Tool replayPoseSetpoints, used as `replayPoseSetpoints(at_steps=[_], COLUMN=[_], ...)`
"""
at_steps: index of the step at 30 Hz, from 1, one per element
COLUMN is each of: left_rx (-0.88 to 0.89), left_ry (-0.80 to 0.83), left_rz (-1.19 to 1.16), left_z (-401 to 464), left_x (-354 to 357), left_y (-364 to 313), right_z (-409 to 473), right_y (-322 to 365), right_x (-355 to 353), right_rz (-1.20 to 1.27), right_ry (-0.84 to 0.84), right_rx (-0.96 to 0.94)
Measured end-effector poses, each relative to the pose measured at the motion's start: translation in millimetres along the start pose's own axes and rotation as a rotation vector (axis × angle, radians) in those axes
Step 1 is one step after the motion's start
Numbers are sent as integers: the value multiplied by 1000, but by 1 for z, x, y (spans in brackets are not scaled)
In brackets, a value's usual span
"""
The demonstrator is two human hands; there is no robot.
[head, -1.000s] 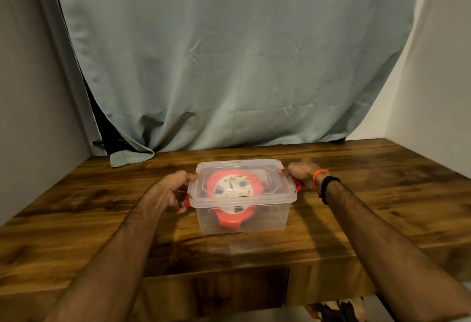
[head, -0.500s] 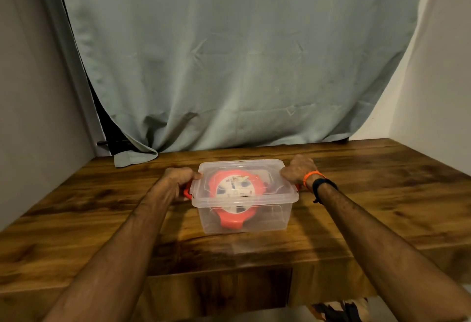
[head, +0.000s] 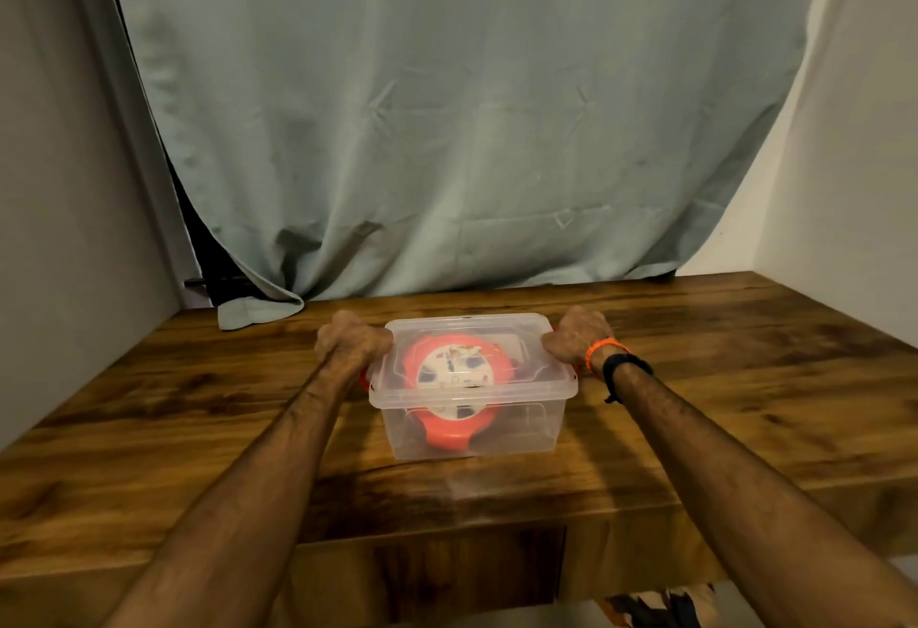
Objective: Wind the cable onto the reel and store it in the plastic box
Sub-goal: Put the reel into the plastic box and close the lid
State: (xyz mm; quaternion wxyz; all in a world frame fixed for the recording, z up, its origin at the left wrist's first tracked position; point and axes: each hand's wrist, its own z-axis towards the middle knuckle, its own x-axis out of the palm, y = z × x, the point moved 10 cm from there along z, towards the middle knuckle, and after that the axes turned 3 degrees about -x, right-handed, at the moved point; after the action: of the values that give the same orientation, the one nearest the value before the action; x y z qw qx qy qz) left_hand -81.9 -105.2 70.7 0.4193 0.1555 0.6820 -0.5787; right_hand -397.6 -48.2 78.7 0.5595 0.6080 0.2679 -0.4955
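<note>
A clear plastic box with its clear lid on stands in the middle of the wooden table. Inside it lies an orange cable reel with a white round face. My left hand presses down on the box's left end, over an orange clip. At the right end, my right hand does the same, fingers curled on the lid's edge. The cable itself is hidden by the reel.
A grey-green curtain hangs behind the table, its hem on the back left corner. Pale walls close in on the left and right. The table's front edge runs below the box.
Both hands rose from the sides of the box onto the lid's ends and now press on it. The box stayed in place.
</note>
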Motion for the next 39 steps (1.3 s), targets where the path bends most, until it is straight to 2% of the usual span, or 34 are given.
replayPoseSetpoints(at_steps=[3, 8, 10, 12, 14, 16, 19, 23, 28, 39], left_rx=[88, 87, 165, 321, 521, 755, 953, 992, 982, 910], left_ry=[-80, -70, -71, -44, 24, 113, 216, 208, 153, 112], left_rz=[86, 89, 140, 186, 205, 231, 357, 464, 493, 535], left_z=[-4, -7, -14, -27, -48, -80, -116, -127, -100, 24], left_x=[0, -5, -5, -1, 6, 14, 34, 50, 62, 106], left_y=[-13, -9, -14, -24, -37, -49, -52, -44, -49, -104], right_z=[-5, -7, -11, -21, -43, -67, -83, -85, -56, 91], right_y=[-2, -2, 0, 12, 37, 59, 66, 60, 64, 80], right_x=[-6, -6, -8, -13, -15, -3, 24, 39, 46, 69], right_rz=[4, 43, 1, -117, -111, -113, -240, -305, -315, -322], right_ry=[-7, -23, -48, -141, -226, -166, -39, -18, 5, 12], right_rx=[28, 18, -22, -159, -413, -642, -726, -730, -717, -696])
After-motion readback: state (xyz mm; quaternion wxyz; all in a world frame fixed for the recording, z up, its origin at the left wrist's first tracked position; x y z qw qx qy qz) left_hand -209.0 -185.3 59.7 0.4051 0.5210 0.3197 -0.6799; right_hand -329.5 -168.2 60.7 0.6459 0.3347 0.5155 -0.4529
